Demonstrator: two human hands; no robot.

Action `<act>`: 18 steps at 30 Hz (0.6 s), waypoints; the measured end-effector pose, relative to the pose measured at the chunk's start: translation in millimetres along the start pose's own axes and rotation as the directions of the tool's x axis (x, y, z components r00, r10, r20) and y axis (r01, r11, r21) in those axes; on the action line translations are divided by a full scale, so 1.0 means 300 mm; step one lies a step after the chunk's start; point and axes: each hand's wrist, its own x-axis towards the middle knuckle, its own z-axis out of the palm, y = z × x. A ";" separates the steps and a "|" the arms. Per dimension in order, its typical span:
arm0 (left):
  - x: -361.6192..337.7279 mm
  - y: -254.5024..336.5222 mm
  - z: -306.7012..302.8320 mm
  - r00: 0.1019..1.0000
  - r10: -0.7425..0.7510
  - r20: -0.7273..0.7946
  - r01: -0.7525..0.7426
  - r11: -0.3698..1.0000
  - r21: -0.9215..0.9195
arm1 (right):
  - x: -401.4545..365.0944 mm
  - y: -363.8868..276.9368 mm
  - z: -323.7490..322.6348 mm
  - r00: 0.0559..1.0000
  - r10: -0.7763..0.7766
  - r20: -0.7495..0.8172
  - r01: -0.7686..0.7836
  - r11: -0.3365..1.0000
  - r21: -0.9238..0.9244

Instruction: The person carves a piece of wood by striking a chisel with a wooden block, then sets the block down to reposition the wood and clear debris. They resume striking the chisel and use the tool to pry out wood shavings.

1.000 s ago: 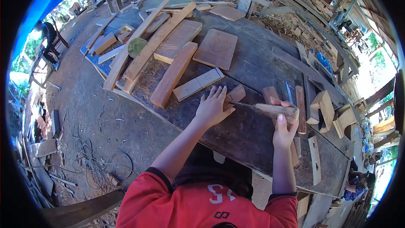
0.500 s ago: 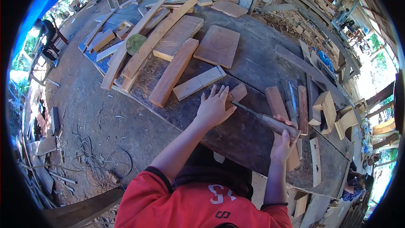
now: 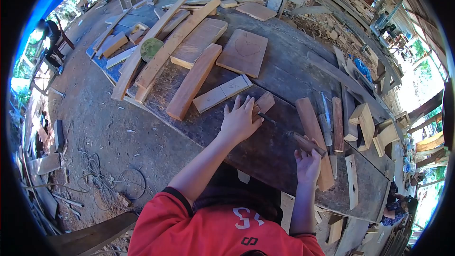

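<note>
My left hand [image 3: 241, 119] lies with fingers spread on a small wood block [image 3: 264, 104], pressing it to the dark tabletop [image 3: 284, 85]. In my right hand [image 3: 309, 161] is a chisel [image 3: 303, 143] with a wooden handle, held loosely between thumb and fingers. Its metal blade points left, its tip beside the left thumb and the block. Above the left hand rests a pale marked wood strip [image 3: 222, 94]. A long reddish wood piece [image 3: 308, 125] lies just beyond the right hand.
Long beams [image 3: 194, 33], a round green disc [image 3: 152, 50] and a board with a drawn heart [image 3: 242, 52] lie at the table's upper left. Tools and notched blocks [image 3: 364, 123] are at the right. A seated person [image 3: 53, 42] is far left; another crouches far right.
My right hand has shifted slightly left with the chisel, and its grip looks looser, the fingers more raised. My left hand stays on the small block.
</note>
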 end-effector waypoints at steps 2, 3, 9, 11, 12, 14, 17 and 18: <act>0.000 0.002 -0.001 1.000 -0.003 0.002 0.003 1.000 -0.004 | -0.003 0.010 0.000 1.000 0.027 -0.014 -0.026 0.997 0.072; 0.000 0.003 -0.001 1.000 -0.004 -0.001 0.004 1.000 -0.009 | -0.002 0.015 0.001 0.998 0.055 -0.026 -0.051 0.988 0.145; 0.003 0.003 -0.003 1.000 -0.011 0.015 0.011 1.000 -0.004 | -0.005 0.021 0.035 0.993 0.053 -0.107 -0.025 0.967 0.252; 0.002 0.002 -0.001 1.000 -0.006 0.018 0.006 1.000 -0.001 | 0.004 0.000 0.036 0.991 -0.008 -0.137 0.034 0.982 0.187; 0.002 0.003 -0.002 1.000 -0.011 0.017 0.010 1.000 0.003 | 0.011 -0.013 0.037 0.984 -0.073 -0.161 0.093 0.988 0.120; 0.004 0.005 -0.001 1.000 -0.012 0.015 0.012 1.000 0.008 | 0.025 -0.044 0.049 0.978 -0.152 -0.146 0.156 0.988 0.013; 0.008 0.008 0.005 1.000 -0.024 0.007 0.023 0.999 0.035 | 0.042 -0.082 0.076 0.961 -0.260 -0.096 0.248 0.961 -0.126; 0.009 0.009 0.005 1.000 -0.027 0.003 0.026 0.999 0.036 | 0.047 -0.092 0.086 0.954 -0.291 -0.070 0.277 0.948 -0.157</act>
